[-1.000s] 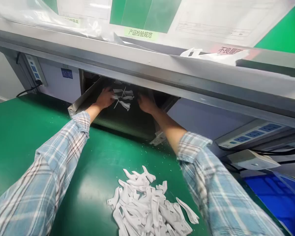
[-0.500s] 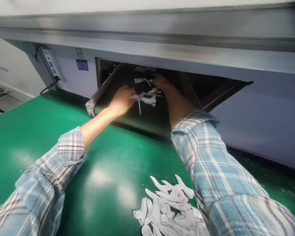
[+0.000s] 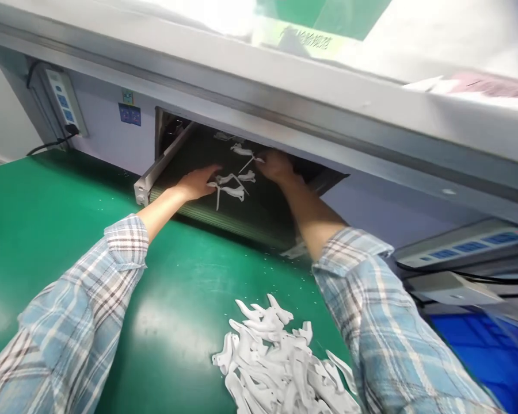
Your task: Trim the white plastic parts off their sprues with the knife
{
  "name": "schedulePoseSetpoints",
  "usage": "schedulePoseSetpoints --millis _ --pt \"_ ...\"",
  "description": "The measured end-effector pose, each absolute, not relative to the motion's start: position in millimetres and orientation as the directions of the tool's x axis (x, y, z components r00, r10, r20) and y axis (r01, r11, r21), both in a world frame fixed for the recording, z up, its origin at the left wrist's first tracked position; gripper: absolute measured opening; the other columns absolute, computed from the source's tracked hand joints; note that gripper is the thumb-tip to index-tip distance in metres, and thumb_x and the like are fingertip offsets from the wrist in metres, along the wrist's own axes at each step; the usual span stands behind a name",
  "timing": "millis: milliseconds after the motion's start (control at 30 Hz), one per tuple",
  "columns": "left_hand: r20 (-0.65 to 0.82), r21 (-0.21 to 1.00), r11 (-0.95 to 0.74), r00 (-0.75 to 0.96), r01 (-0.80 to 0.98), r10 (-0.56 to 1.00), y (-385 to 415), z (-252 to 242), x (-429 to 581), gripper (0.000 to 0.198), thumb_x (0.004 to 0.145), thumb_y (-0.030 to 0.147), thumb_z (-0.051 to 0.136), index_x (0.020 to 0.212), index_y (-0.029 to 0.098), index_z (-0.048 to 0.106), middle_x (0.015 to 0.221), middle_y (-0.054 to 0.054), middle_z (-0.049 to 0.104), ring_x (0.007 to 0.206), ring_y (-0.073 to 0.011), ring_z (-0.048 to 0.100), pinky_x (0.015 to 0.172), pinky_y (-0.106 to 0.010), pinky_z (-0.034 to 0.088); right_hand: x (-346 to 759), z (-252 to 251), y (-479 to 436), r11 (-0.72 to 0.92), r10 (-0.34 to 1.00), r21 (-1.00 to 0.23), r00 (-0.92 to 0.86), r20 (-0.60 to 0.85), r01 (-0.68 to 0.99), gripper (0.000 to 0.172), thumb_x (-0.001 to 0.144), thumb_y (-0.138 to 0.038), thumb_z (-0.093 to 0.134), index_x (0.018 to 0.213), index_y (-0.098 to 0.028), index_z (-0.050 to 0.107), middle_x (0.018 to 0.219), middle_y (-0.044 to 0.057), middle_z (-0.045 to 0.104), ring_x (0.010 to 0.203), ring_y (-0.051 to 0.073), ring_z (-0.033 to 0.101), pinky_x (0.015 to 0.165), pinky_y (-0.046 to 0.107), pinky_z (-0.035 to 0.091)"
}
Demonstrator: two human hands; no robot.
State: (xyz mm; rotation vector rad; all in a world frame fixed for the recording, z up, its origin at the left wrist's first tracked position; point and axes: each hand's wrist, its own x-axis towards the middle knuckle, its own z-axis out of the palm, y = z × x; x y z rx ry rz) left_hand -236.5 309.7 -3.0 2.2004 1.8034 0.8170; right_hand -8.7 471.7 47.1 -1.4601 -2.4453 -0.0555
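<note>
My left hand reaches over a dark conveyor belt, its thumb and fingers closed at the end of a white plastic moulding with thin runner sticks. Deeper on the belt, my right hand has its fingertips pinched at the edge of another white plastic moulding, where a thin stick slants down. A small white piece lies between the hands. Part of the right hand's fingers is in shadow. Nearer to me, a heap of loose white curved plastic parts rests on the green tabletop.
The belt emerges from an opening under a metal ledge, with a metal side rail at its left. Power strips stand at left and right, with cables. A blue bin sits at lower right.
The view has swung to the right, showing the right power strip and blue bin. The moulding at my left hand has shifted slightly nearer. My right hand has also come a little nearer.
</note>
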Motion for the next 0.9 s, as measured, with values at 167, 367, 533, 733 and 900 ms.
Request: schedulePoseSetpoints --millis 167,367,533,733,900 --pt "0.282 0.371 -0.274 0.173 0.887 0.944 310 3 -223 0.052 0.089 0.017 0.059 0.138 0.037 0.065 0.14 -0.001 0.065 0.128 -0.0266 0.061 0.108 -0.037 0.048 31 52 400 0.394 0.904 -0.264 -0.319 0.284 0.881 0.032 0.092 -0.022 0.062 0.122 -0.019 0.075 0.131 0.015 0.07 0.124 0.038 0.061 0.108 0.054 0.045" --pt "0.346 0.295 -0.271 0.162 0.916 0.924 294 8 -210 0.037 0.093 0.021 0.055 0.124 0.031 0.073 0.132 -0.003 0.066 0.115 -0.0217 0.066 0.102 -0.031 0.052 83 50 305 0.356 0.926 -0.618 -0.178 0.332 0.701 0.029 0.09 -0.026 0.063 0.117 -0.023 0.072 0.129 0.011 0.069 0.123 0.033 0.061 0.108 0.048 0.045" --pt "0.426 0.277 -0.269 0.133 0.922 0.895 221 12 -220 0.041 0.096 0.028 0.046 0.126 0.023 0.072 0.131 -0.009 0.065 0.12 -0.0269 0.063 0.103 -0.036 0.051 125 41 191 0.216 0.973 -0.921 -0.148 0.176 0.325 0.035 0.09 -0.044 0.065 0.113 -0.018 0.069 0.102 0.009 0.072 0.087 0.02 0.067 0.082 0.034 0.054" --pt "0.371 0.243 -0.126 0.028 0.962 0.928 75 -11 -240 0.04 0.101 0.044 0.04 0.126 0.032 0.068 0.132 -0.002 0.062 0.099 -0.0201 0.067 0.077 -0.028 0.049 153 23 57 -0.133 0.949 -0.973 -0.308 -0.069 -0.191 0.046 0.091 -0.057 0.07 0.109 -0.015 0.073 0.089 0.006 0.068 0.065 0.012 0.057 0.056 0.025 0.051" --pt "0.261 0.305 0.021 -0.105 0.952 0.96 -23 -49 -230 0.034 0.1 0.05 0.037 0.121 0.048 0.064 0.133 0.009 0.06 0.085 -0.019 0.065 0.071 -0.032 0.048 159 9 -13 -0.397 0.871 -0.813 -0.454 -0.188 -0.425 0.042 0.092 -0.051 0.074 0.113 -0.015 0.075 0.086 0.004 0.07 0.058 0.009 0.057 0.052 0.023 0.053"
